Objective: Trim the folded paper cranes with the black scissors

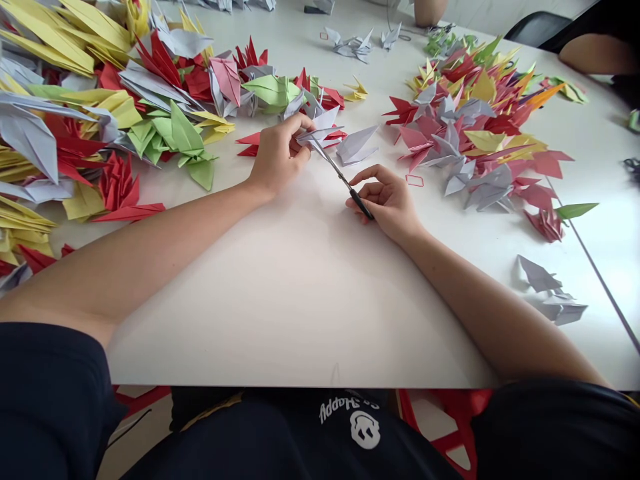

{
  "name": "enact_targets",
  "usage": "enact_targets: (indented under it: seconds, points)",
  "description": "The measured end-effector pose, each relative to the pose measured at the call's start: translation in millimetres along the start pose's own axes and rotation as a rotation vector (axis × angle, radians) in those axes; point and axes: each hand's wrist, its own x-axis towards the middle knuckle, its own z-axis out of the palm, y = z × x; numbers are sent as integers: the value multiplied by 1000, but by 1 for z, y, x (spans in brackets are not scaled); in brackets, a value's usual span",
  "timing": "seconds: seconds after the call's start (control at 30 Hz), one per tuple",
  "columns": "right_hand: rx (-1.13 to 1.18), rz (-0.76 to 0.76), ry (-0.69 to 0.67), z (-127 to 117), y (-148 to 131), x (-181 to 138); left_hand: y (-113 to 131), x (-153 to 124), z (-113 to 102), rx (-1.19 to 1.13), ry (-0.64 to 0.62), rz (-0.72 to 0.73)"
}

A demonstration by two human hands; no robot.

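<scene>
My left hand [279, 155] pinches a grey folded paper crane [320, 131] on the white table [300, 287]. My right hand [387, 202] grips the black handle of a thin metal tool [340, 175], perhaps scissors, whose tip reaches into the crane under my left fingers. Another grey paper piece [356, 145] lies just right of the tool's tip.
A big heap of yellow, red, green and grey paper cranes [100, 100] fills the left. A second heap [475, 133] lies at the right. Two grey cranes [550, 293] sit near the right edge. Another person's arm [597, 53] rests at the far right corner.
</scene>
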Motion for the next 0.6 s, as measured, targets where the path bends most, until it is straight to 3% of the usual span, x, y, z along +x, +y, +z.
enact_targets:
  seconds: [0.1, 0.27, 0.6]
  points:
    - [2, -1, 9, 0, 0, 0, 4, -1, -1, 4, 16, 41]
    - [4, -5, -14, 1, 1, 0, -3, -1, 1, 8, 8, -9]
    - [5, 2, -5, 1, 1, 0, 0, -3, -5, 9, -142, -53]
